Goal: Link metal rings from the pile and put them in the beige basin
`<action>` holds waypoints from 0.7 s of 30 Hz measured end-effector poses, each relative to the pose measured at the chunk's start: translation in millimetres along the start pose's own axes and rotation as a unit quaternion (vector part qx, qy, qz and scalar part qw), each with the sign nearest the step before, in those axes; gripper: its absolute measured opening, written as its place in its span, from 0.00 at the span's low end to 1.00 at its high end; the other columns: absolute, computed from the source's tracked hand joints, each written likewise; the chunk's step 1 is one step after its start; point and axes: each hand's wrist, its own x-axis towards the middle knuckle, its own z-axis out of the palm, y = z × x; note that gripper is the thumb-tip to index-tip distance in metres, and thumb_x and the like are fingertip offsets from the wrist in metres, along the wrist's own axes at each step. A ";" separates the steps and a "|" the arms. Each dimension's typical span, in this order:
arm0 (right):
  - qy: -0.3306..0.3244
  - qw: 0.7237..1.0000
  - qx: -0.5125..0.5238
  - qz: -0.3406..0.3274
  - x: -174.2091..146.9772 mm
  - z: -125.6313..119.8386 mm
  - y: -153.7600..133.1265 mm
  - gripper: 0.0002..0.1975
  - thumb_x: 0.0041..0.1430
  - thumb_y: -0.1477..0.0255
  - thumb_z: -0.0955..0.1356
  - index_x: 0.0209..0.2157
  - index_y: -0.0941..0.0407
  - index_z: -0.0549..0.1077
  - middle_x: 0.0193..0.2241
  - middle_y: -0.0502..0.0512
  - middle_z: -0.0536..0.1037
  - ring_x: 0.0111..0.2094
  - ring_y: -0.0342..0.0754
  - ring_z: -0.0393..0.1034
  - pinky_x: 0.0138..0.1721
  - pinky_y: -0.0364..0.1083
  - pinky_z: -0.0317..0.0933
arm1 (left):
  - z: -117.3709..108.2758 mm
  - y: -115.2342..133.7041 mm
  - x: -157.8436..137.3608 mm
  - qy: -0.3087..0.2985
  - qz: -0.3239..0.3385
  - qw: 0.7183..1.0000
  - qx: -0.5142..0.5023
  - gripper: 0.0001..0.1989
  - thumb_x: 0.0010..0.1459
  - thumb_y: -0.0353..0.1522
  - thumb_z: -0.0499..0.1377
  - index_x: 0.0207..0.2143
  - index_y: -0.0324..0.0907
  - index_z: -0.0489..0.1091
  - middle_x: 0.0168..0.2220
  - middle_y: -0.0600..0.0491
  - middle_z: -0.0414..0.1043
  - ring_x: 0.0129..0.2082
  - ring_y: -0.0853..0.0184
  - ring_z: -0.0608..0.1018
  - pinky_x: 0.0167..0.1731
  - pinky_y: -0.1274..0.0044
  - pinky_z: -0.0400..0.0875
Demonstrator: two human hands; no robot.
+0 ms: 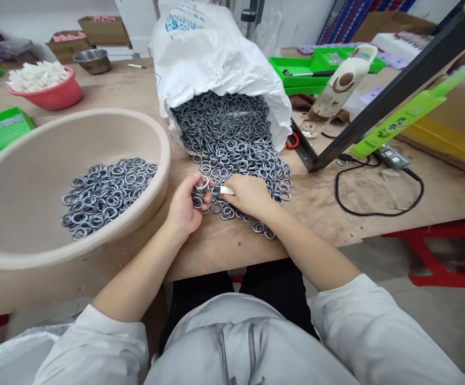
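Observation:
My left hand is closed around several grey metal rings, with one ring held up at the fingertips. In my right hand is a short white stick with a dark end, its dark end pointing at the held rings. Both hands are close together, above the front of a heap of loose rings. That heap spills out of a white woven sack lying on its side. To the left, a large beige basin holds a pile of similar rings.
A black metal post slants up on the right beside a black cable and a lime-green packet. Behind are a bottle and green trays. A red bowl of white pieces stands back left.

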 end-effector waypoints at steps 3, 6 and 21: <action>0.031 0.999 0.034 0.020 2.5 -0.2 5.4 0.11 0.63 0.64 0.66 0.34 0.55 0.78 0.36 0.58 0.80 0.35 0.51 0.71 0.30 0.46 0.48 | 0.1 -1.4 0.3 0.023 0.013 0.999 0.019 0.18 0.45 0.38 0.66 0.23 0.41 0.59 0.28 0.56 0.73 0.16 0.78 0.67 0.12 0.84 0.52; 0.076 0.979 0.181 0.062 5.6 -1.7 13.0 0.13 0.63 0.64 0.67 0.28 0.56 0.73 0.27 0.54 0.76 0.30 0.47 0.66 0.29 0.45 0.49 | -0.5 -2.6 0.3 0.037 0.026 0.998 0.046 0.18 0.42 0.35 0.67 0.23 0.41 0.58 0.25 0.57 0.73 0.16 0.78 0.67 0.12 0.85 0.51; 0.005 0.729 0.680 -0.081 -0.4 0.8 -0.6 0.18 0.58 0.54 0.71 0.33 0.55 0.71 0.23 0.46 0.73 0.23 0.40 0.70 0.24 0.41 0.66 | 0.7 -9.5 -10.2 -0.151 -0.104 0.979 0.086 0.25 0.51 0.52 0.66 0.29 0.38 0.66 0.23 0.58 0.63 0.14 0.77 0.64 0.12 0.84 0.54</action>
